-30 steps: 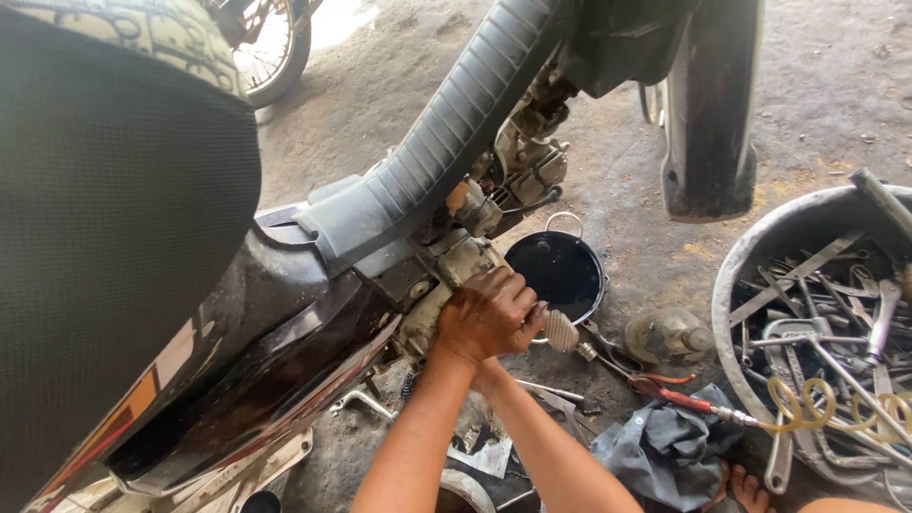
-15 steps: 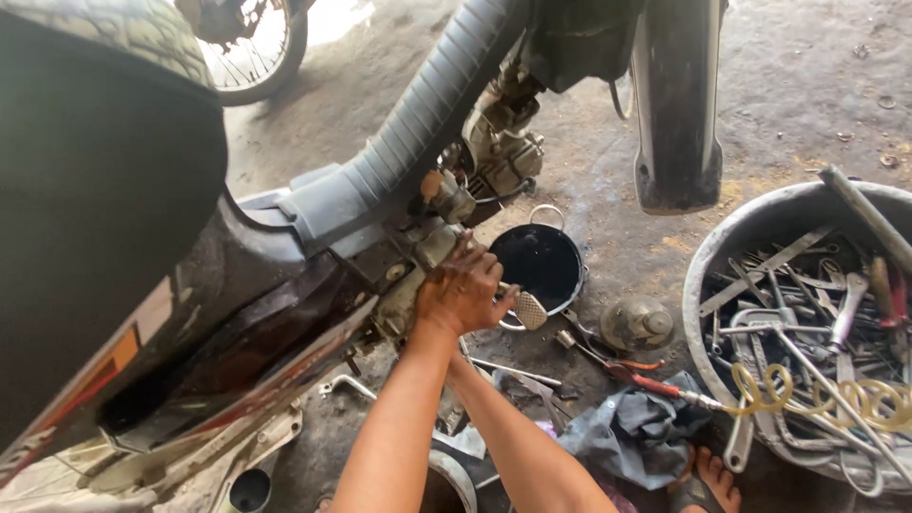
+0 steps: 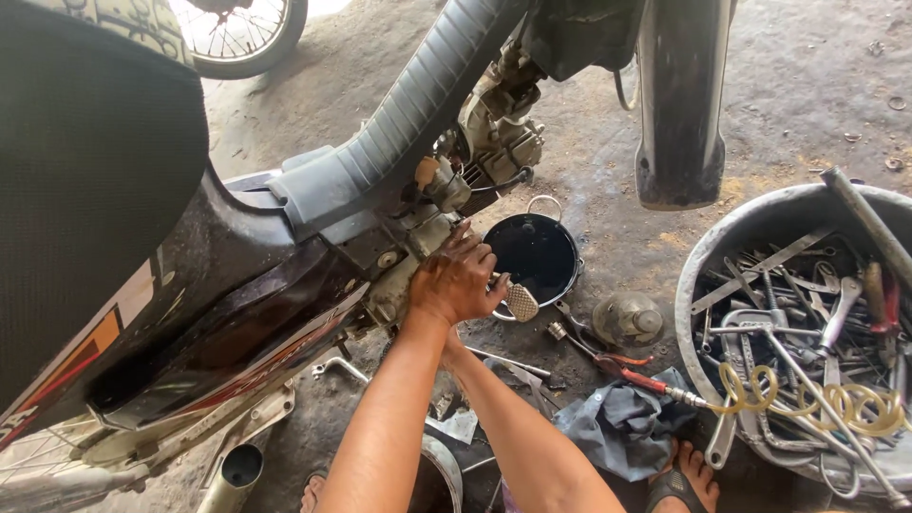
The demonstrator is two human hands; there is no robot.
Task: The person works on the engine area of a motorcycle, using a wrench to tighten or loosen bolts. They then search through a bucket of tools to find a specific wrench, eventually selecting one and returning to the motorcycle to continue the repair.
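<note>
Oil-stained concrete floor (image 3: 760,85) lay under your motorcycle (image 3: 237,285), beside a metal basin of wrenches (image 3: 798,332). Near the engine (image 3: 494,142) sat a black oil pan (image 3: 537,252) and a grey rag (image 3: 622,427). Your left hand (image 3: 456,280) pressed against the engine's side, fingers (image 3: 465,249) curled close together on the casing. Your right hand was hidden beneath it, so its grip could not be told.
</note>
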